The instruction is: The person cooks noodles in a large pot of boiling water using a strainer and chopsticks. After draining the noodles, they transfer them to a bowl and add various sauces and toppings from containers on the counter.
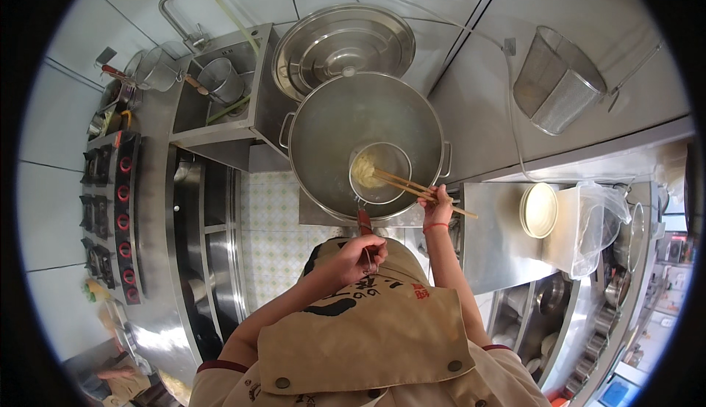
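Before me stands a large stainless steel stockpot (353,114) filled with cloudy liquid. A round strainer (396,156) sits within the pot's near side, and my left hand (356,258) grips its reddish handle (364,222). Pale noodles (363,170) lie bunched at the left of the strainer. Long wooden chopsticks (400,183) are held in my right hand (436,205), just over the pot's near right rim. Their tips touch the noodles. How deep the strainer basket reaches is hidden by the liquid.
A big steel lid (347,43) leans behind the pot. To the left are a sink (190,114) holding a strainer (220,79), and a row of gas burners (98,211). Stacked bowls (539,210) and a plastic container (576,236) stand at right. Another person (124,382) is at lower left.
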